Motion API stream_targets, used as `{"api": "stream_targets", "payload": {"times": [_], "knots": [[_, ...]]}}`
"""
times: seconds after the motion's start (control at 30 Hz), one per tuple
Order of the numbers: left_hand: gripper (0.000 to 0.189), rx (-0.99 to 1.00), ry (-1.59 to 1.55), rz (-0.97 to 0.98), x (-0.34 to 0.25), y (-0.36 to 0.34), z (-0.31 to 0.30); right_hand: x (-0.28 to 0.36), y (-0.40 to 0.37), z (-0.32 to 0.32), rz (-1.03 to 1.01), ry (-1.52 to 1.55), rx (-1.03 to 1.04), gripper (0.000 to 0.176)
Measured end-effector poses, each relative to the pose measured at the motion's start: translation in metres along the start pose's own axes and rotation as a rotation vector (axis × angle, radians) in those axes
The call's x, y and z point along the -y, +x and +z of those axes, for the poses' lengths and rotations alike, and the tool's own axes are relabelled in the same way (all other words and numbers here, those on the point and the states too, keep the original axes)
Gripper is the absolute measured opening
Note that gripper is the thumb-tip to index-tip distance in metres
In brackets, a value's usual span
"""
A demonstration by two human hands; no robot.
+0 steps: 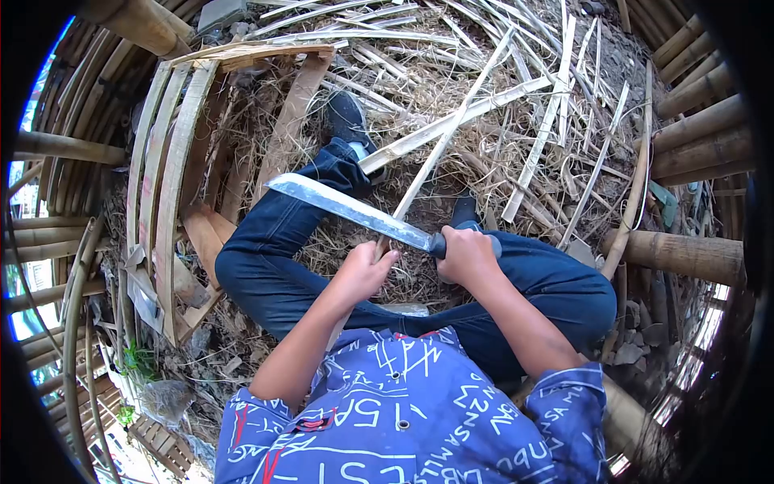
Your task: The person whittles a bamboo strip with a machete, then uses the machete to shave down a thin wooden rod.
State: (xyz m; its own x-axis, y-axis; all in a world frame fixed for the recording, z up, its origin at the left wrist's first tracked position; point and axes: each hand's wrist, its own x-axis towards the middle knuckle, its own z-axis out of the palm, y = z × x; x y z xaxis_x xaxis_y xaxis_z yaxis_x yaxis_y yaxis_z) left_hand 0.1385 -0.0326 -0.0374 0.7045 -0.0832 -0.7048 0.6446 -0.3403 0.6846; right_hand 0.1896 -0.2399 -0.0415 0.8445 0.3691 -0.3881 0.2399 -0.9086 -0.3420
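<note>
My right hand grips the dark handle of a long machete, whose blade points up and left across my knee. A thin bamboo strip runs from my left hand up to the right, passing under the blade. My left hand is closed around the strip's near end, just below the blade. I sit with jeans-clad legs spread on a floor of bamboo shavings.
Split bamboo slats lie stacked at the left. Thick bamboo poles lie at the right and upper right. Loose strips and shavings cover the ground ahead. My shoe rests among them.
</note>
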Motion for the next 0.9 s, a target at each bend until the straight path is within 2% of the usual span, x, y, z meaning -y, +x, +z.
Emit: {"api": "stream_targets", "payload": {"times": [0.2,0.23,0.33,0.47,0.57,0.63,0.7,0.8,0.87,0.9], "knots": [[0.026,-0.023,0.112,0.036,0.013,-0.003,-0.006,0.004,0.006,0.004,0.003,-0.036,0.054,0.022],[0.025,-0.028,0.068,0.133,0.023,-0.001,-0.003,0.003,0.006,0.003,0.023,-0.072,0.045,0.024],[0.028,0.042,-0.004,0.038,0.023,-0.016,-0.006,-0.011,0.017,-0.01,0.195,-0.103,0.02,0.022],[0.03,-0.009,-0.073,0.055,0.025,-0.03,-0.004,-0.044,0.034,-0.02,0.261,-0.095,-0.057,0.02],[0.027,-0.081,0.091,0.121,0.015,-0.042,-0.008,-0.062,0.049,-0.019,0.306,-0.116,-0.088,0.023],[0.026,-0.08,0.106,0.092,0.025,-0.048,-0.01,-0.071,0.062,-0.024,0.361,-0.106,-0.098,0.028],[0.025,-0.085,0.128,0.061,0.029,-0.051,-0.013,-0.08,0.073,-0.029,0.367,-0.106,-0.109,0.027],[0.026,-0.132,0.165,0.12,0.031,-0.051,-0.017,-0.077,0.078,-0.022,0.344,-0.09,-0.145,0.027],[0.027,-0.093,0.185,0.062,0.034,-0.046,-0.023,-0.072,0.074,-0.013,0.295,-0.061,-0.193,0.028],[0.027,-0.093,0.183,0.064,0.033,-0.043,-0.022,-0.062,0.066,-0.013,0.286,0.034,-0.161,0.026]]}}
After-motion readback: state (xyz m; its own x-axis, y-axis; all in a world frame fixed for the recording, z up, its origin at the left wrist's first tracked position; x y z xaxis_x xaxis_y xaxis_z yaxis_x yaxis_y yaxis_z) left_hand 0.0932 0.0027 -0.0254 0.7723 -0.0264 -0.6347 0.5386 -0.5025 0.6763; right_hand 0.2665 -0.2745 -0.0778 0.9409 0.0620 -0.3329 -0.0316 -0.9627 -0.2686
